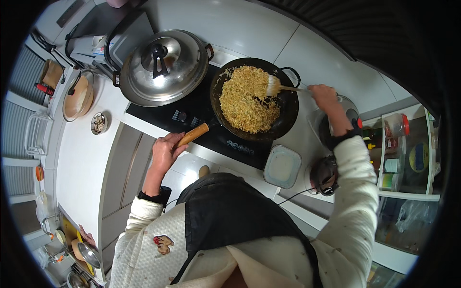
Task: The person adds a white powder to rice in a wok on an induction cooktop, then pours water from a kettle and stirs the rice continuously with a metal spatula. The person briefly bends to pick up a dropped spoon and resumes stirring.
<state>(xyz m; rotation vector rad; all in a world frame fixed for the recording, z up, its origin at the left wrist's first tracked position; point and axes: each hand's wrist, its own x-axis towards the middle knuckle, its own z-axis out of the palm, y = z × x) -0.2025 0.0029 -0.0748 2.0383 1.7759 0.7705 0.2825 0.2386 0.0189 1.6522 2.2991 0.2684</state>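
With my left hand (166, 149) I grip the wooden handle (193, 134) of a dark wok (288, 111) on the black cooktop (162, 117). A heap of golden, fine-grained food like fried rice (248, 99) covers much of the wok's inside. My right hand (322, 94) is closed around the handle of a spatula (275, 86), whose pale, food-coated head rests at the heap's right edge. Left of the wok stands a large pan under a domed steel lid (176, 81) with a black knob.
A square container (282, 166) with whitish contents sits right of the cooktop, near a dark appliance (324, 175) with a cord. On the left counter are a small bowl of pieces (98, 123) and a glass-lidded bowl (78, 95). Shelves of jars (394, 144) stand at right.
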